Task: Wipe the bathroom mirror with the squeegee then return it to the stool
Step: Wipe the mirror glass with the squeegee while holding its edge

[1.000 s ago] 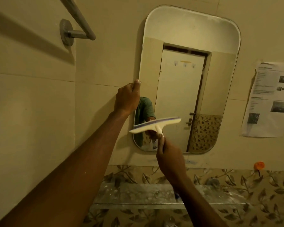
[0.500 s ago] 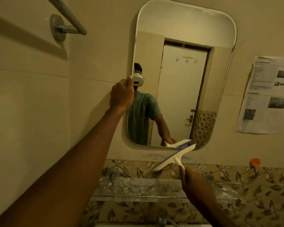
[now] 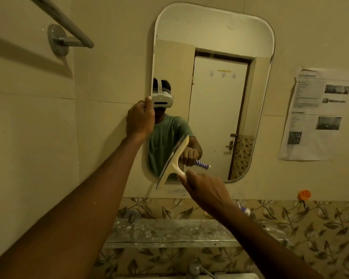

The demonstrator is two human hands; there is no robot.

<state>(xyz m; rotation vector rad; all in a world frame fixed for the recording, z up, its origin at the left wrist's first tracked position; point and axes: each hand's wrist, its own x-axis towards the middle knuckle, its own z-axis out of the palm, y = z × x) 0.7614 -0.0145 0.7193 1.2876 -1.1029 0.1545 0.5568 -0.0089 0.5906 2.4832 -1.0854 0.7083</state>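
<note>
Your left hand (image 3: 140,119) curls round the left edge of the mirror (image 3: 220,29), thumb on top. Your right hand (image 3: 207,193) wraps tight round the handle of the squeegee (image 3: 172,164). Its blade tilts over the mirror's bottom left corner. I cannot tell if it touches the glass. A shelf (image 3: 169,232) sits below.

Left hand (image 3: 139,119) grips the left edge of the mirror (image 3: 210,33). Squeegee (image 3: 172,164) lies up and left of the right hand (image 3: 208,190), which holds its handle; the blade is tilted before the mirror's lower left corner. Rail (image 3: 69,23): on the wall, up and left of the left hand. Paper (image 3: 316,113): up and right of the right hand. Shelf (image 3: 169,232): below both hands. Tap (image 3: 195,266): below the shelf.
</note>
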